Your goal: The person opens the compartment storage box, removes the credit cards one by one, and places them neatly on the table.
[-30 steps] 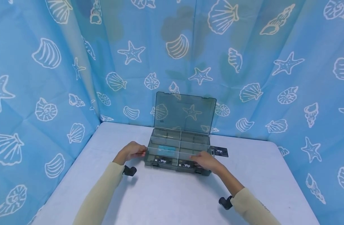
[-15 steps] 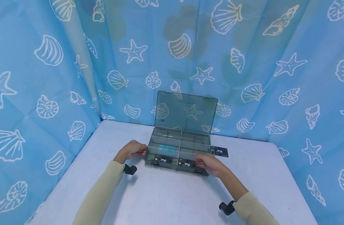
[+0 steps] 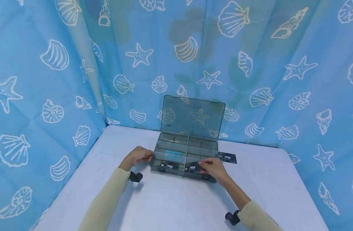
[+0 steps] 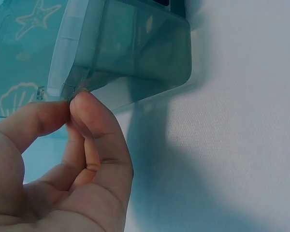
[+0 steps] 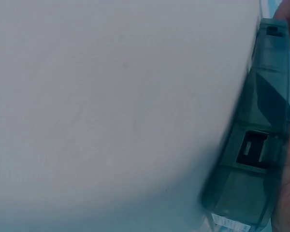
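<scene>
A grey see-through divided plastic box (image 3: 176,173) stands on the table with its lid (image 3: 193,115) raised. My left hand (image 3: 138,156) pinches the box's left edge between thumb and fingertips; in the left wrist view, the fingertips (image 4: 89,108) meet at the rim's corner. My right hand (image 3: 216,169) pinches the right end of a black "Vip" card (image 3: 192,167) at the front right compartment. Another black card (image 3: 169,165) lies in the front left compartment, with a light blue card (image 3: 174,155) behind it. The right wrist view shows mostly table and the box's front wall (image 5: 266,101).
One more black card (image 3: 228,157) lies on the table against the box's right side. The white-covered table (image 3: 164,202) extends in front and to both sides. A blue seashell curtain (image 3: 147,77) hangs close behind the lid.
My right hand has closed on the black card's right end, and the card now shows more fully, slightly raised and tilted. My left hand stays at the box's edge.
</scene>
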A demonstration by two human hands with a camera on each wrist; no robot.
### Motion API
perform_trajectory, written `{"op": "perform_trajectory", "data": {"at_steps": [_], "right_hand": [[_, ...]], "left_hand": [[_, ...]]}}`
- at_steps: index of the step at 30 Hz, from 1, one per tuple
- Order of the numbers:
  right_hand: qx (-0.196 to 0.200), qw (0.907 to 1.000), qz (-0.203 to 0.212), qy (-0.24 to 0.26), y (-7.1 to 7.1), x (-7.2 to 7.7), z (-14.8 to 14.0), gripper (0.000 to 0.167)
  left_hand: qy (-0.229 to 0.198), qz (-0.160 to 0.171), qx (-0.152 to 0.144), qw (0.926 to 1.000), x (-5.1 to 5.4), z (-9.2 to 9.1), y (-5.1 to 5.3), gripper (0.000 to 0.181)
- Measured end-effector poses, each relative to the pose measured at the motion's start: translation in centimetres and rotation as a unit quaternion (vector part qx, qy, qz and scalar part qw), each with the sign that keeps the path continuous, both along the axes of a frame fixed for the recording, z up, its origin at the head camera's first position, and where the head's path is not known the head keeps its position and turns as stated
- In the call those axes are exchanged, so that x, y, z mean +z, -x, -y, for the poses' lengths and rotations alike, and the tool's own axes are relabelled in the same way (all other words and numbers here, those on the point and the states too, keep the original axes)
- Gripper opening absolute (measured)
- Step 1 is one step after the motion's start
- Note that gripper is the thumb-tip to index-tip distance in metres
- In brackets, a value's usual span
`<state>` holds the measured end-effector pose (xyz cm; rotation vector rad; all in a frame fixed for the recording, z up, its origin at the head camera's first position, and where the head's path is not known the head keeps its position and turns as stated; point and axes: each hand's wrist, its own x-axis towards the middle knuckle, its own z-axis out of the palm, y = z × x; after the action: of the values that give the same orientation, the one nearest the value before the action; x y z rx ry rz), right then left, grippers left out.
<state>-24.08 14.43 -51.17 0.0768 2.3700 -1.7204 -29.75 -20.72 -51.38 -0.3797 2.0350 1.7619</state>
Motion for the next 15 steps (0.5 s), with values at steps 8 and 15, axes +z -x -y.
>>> {"op": "perform_trajectory", "data": {"at_steps": [8,15], "right_hand": [[-0.023,0.9996,-0.007,0.015,-0.3,0.8,-1.8,0.017],[-0.045,0.9986,-0.017,0.022,0.3,2.5,-6.5,0.034]], "left_hand": [[0.009,0.006,0.007,0.9999,-0.3,-0.3,0.0,0.021],[0.007,-0.001,0.001,1.0000,-0.2,0.0,-0.1,0.022]]}}
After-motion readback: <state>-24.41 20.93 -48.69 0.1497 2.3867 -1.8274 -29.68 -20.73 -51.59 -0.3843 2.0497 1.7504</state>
